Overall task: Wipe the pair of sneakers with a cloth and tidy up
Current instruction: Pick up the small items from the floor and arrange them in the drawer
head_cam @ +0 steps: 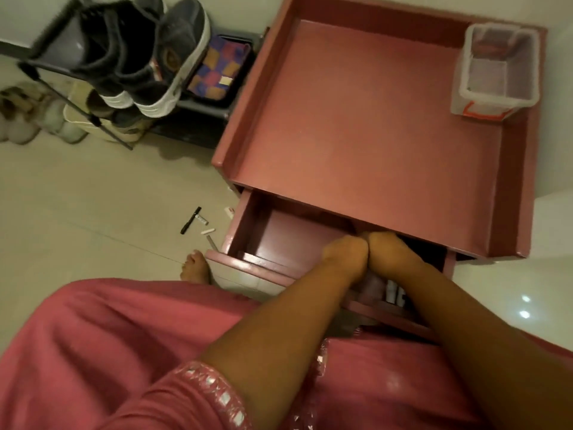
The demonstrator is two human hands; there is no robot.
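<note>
Reaching down into an open drawer (273, 240) of a pink cabinet (366, 119), a person standing over it has both wrists pressed side by side, the left hand (344, 252) and right hand (387, 248) going in under the cabinet top. The fingers are hidden beneath that top, so whether they are spread, curled or holding anything cannot be told. No cloth is visible anywhere; some small items show at the drawer's near right corner, too dark to name.

The pair of sneakers (145, 57), dark grey with white soles, sits upright on the top tier of a shoe rack (46, 76) to the far left of the cabinet, well apart from both hands. A clear plastic bin (496, 76) stands in the cabinet top's far right corner, and a pen (190, 220) and small bits lie on the floor beside the drawer.

This looks like either fetching or putting away the cloth. To do it well, feel toward the back of the drawer, keep fingers clear of the drawer edge, then slide it fully closed
</note>
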